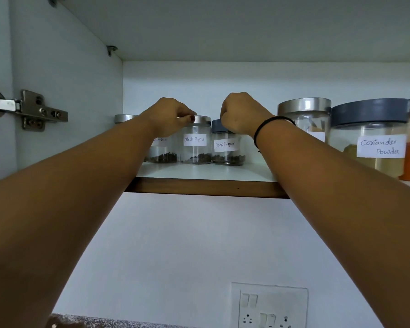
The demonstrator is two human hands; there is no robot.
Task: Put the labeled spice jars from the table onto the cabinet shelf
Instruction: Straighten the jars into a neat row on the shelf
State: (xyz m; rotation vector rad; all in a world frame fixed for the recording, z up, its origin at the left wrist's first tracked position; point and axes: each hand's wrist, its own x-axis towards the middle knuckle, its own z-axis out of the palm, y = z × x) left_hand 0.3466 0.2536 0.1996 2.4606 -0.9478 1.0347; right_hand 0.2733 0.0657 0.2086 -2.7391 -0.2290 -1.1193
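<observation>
**Fingers [185, 113] curled on 2 lids: set-down in hand**

The fingers of the left hand [171, 117] curl down over the lid of the silver-lidded Black Pepper jar [195, 150], which is round clear glass with a brushed metal cap and a white handwritten label. The red-nailed thumb presses the lid's front rim, so I read a pinch on the lid. The right hand [243, 112] is bunched like a fist over the grey-lidded Black Pepper jar [226, 153], the same clear glass under a dark grey plastic cap. Its fingertips are hidden behind the knuckles, so I judge a grip on that lid but cannot see the contact.

Both jars stand upright, side by side, on the white cabinet shelf with a brown wooden front edge [206, 188]. They sit left of its middle and back from the front edge. Just left of them, behind the left wrist, stands the clear Cloves jar [162, 153]. Toward the right end are a large clear steel-lidded jar [304, 107] and the wide Coriander Powder jar [369, 129] with its blue-grey lid.

From my station I judge this to be the set-down of these 2. The next move calls for freeing both lids straight upward without tipping either jar, then drawing the arms back over the front edge. After that comes a trip to the table, which I cannot see, for whatever is left.
</observation>
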